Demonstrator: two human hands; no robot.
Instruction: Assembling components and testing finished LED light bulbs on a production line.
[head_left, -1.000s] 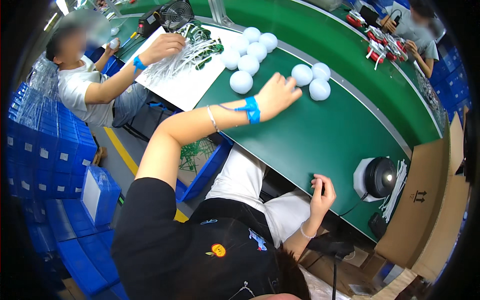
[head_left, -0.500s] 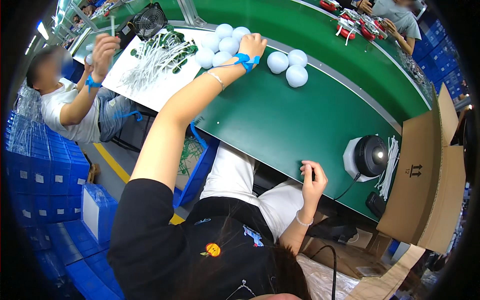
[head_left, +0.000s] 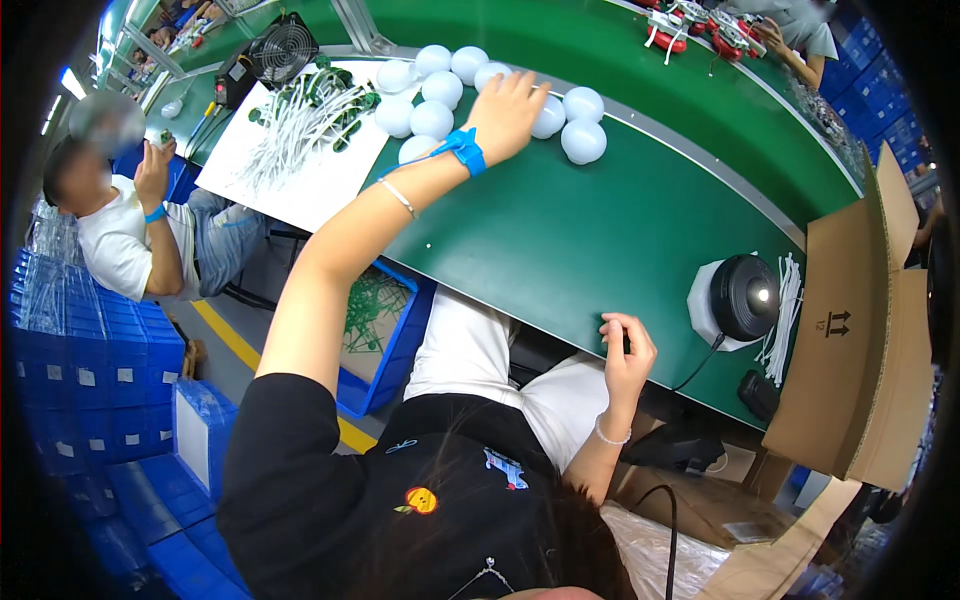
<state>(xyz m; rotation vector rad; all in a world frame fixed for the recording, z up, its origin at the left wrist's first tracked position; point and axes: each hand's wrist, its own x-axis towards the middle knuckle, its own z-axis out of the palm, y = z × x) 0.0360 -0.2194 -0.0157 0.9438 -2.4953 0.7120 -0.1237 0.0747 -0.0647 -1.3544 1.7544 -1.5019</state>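
Apparently light, smooth and easily cracked, the white globes (head_left: pixel 583 142) near the far edge of the bench (head_left: pixel 590 240) suit gentle cupping around their sides, the left hand (head_left: pixel 502 118) over them with fingers slightly spread, the right hand (head_left: pixel 627 368) loosely curled by the near edge.

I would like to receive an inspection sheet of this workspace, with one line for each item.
Surface: green table, with a white sheet on its left part.
Job's things: white balls, grouped at the far side.
Clutter: tangled white-and-green parts on the sheet; white strips beside the black device.
Hands: left hand over the balls, grip unclear; right hand loosely curled by the near edge, nothing seen in it.
Cables: black cable, from the device to the near edge.
Surroundings: seated co-worker and blue bins left; carton right.
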